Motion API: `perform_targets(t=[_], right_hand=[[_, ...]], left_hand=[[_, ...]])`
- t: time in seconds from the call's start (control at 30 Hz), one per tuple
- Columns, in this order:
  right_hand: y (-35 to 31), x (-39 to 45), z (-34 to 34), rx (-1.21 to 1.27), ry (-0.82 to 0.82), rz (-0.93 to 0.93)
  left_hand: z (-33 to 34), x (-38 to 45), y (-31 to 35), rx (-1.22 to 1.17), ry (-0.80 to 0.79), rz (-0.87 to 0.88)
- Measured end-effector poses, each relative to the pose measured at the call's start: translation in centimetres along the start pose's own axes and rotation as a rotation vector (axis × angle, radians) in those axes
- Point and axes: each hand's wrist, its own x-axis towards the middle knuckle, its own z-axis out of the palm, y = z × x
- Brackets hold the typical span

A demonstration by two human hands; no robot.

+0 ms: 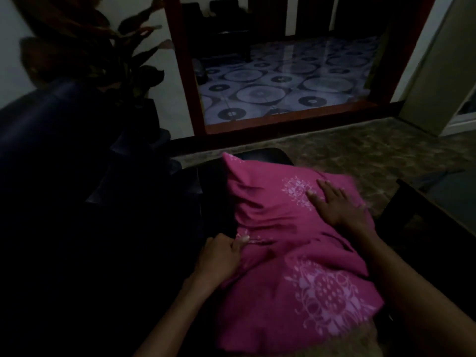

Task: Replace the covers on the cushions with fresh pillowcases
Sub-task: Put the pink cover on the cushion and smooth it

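On the dark seat [260,157] before you lies the cushion [296,228] in its pink pillowcase [283,300]. Your right hand [337,204] rests flat on it, fingers released. Your left hand [221,256] pinches the cloth at the side edge. Keep the cushion pressed down, and pull the edge evenly so the cover sits smooth.

Left hand [221,253] pinches the pink pillowcase [283,253] edge; right hand [337,204] lies flat on it.

One pink cushion [291,243], two hands, one leafy plant [85,47].
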Motion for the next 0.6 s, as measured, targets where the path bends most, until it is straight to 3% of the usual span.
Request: perform_targets(t=[0.17,0.23,0.3,0.4,0.47,0.6], right_hand=[[2.3,0.8,1.1,-0.036,0.006,0.013],[2.7,0.1,0.9,-0.033,0.044,0.009],[3.1,-0.4,0.8,-0.026,0.075,0.022],[2.7,-1.7,0.4,0.001,0.136,0.028],[1.8,-2.9,-0.1,-0.016,0.122,0.024],[-0.4,-4.6,-1.5,0.119,0.142,-0.068]], left_hand=[[-1.5,-1.5,-2.2,-0.096,-0.222,-0.083],[-1.6,-0.4,-2.7,-0.202,-0.189,-0.085],[-0.9,1.0,-2.5,-0.399,-0.157,-0.094],[1.7,2.5,-1.0,-0.792,-0.355,-0.117],[3.0,2.5,0.4,-0.784,-0.281,-0.117],[3.7,2.7,1.7,-0.829,0.034,-0.140]])
